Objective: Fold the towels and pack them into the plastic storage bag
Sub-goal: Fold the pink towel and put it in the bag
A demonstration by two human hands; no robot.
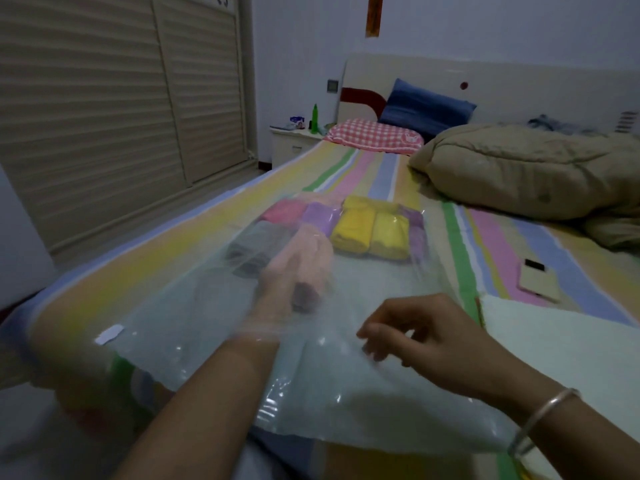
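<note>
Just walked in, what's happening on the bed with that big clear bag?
A person is packing towels into a plastic storage bag lying on the striped bed. The left hand reaches deep inside, at a dark towel; the plastic blurs its hold. The right hand pinches the bag's top sheet near the opening. Folded towels, yellow, pink, purple and grey, already sit at the far end. A pale towel waits outside.
</note>
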